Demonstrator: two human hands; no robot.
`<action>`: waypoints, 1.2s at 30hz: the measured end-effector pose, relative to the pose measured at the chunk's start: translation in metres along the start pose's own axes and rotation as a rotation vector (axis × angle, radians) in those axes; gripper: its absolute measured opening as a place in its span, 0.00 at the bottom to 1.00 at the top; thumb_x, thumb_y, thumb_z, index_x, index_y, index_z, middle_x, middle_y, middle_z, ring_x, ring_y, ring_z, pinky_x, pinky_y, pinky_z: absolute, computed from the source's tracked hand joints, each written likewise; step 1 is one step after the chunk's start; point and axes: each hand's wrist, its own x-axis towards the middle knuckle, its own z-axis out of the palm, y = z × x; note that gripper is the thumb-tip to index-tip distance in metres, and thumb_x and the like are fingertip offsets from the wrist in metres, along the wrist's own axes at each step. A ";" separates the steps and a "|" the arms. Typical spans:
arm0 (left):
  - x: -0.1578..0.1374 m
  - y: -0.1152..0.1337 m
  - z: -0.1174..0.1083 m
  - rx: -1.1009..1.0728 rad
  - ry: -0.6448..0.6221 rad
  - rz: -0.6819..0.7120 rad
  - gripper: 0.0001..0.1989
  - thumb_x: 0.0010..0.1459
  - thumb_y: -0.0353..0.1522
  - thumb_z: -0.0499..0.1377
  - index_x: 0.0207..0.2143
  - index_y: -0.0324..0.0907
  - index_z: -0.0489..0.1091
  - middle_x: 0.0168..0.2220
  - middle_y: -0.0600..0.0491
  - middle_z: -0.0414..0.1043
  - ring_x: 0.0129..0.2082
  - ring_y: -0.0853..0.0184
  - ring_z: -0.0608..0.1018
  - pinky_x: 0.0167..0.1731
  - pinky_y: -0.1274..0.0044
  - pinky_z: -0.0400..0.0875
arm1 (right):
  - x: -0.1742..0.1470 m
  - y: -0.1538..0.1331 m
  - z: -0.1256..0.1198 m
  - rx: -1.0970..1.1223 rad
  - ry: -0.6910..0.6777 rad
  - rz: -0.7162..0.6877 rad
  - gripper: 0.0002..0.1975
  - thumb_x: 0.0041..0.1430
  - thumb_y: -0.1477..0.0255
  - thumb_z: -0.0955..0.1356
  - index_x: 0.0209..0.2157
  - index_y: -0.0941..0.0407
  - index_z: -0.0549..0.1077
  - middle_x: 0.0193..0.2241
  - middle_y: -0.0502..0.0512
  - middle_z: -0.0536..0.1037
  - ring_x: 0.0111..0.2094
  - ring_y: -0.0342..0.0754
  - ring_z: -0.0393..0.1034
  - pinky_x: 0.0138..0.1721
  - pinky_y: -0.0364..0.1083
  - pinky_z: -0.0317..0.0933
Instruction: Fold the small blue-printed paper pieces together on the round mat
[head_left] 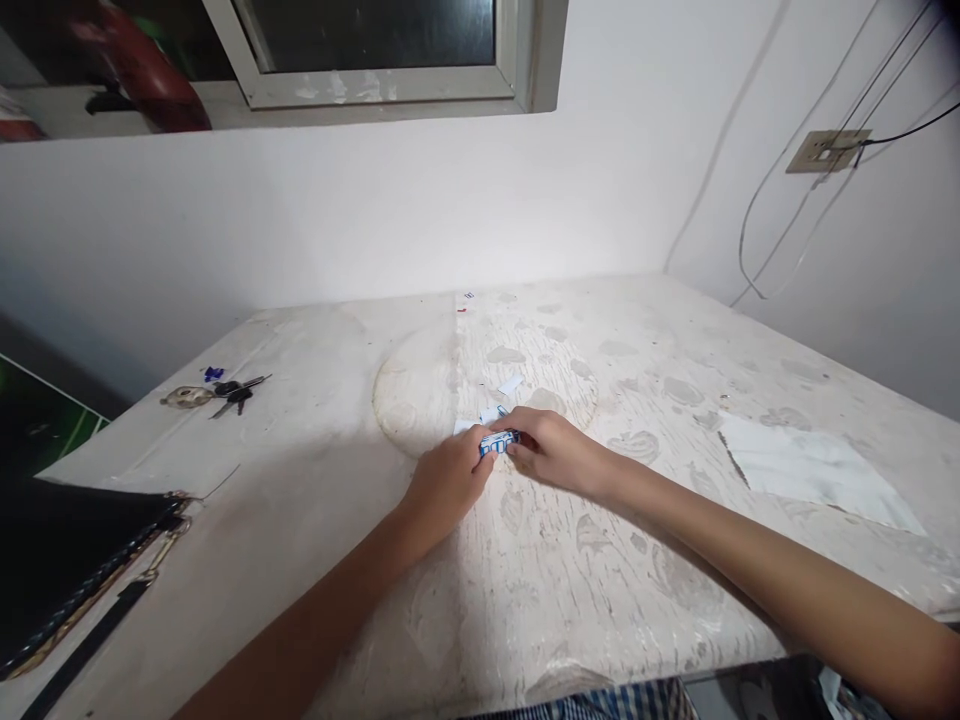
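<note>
Both of my hands meet at the middle of the table around a small blue-and-white printed box [498, 443]. My left hand [450, 474] closes on its left end, the thumb along the near side. At the other end, the fingers of my right hand [546, 444] pinch it, partly covering it. Just beyond the hands lie white paper pieces, some with blue print [489, 414]. A separate white slip [511, 384] rests a little farther back. What the box contains cannot be seen.
The table [585, 600] has a patterned plastic cover. Keys [238, 392] and a small blue item [214, 374] lie at the left. A black pouch [82, 560] with a strap sits nearer. A white cloth or paper sheet [814, 470] lies right. Cables hang by a wall socket [828, 151].
</note>
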 end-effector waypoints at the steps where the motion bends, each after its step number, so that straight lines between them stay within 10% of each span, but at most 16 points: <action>1: 0.000 0.000 0.000 0.008 0.004 -0.010 0.09 0.58 0.34 0.45 0.37 0.43 0.62 0.26 0.56 0.66 0.24 0.70 0.69 0.20 0.79 0.50 | 0.000 0.000 0.000 0.003 0.001 0.009 0.18 0.51 0.82 0.60 0.43 0.56 0.68 0.35 0.54 0.71 0.30 0.42 0.62 0.31 0.42 0.56; 36: -0.003 0.006 -0.003 0.140 0.029 -0.038 0.11 0.59 0.36 0.44 0.38 0.44 0.62 0.27 0.56 0.68 0.23 0.71 0.69 0.20 0.79 0.49 | -0.001 -0.008 -0.007 -0.045 -0.060 0.040 0.09 0.51 0.81 0.59 0.34 0.56 0.64 0.21 0.46 0.66 0.21 0.39 0.56 0.25 0.40 0.49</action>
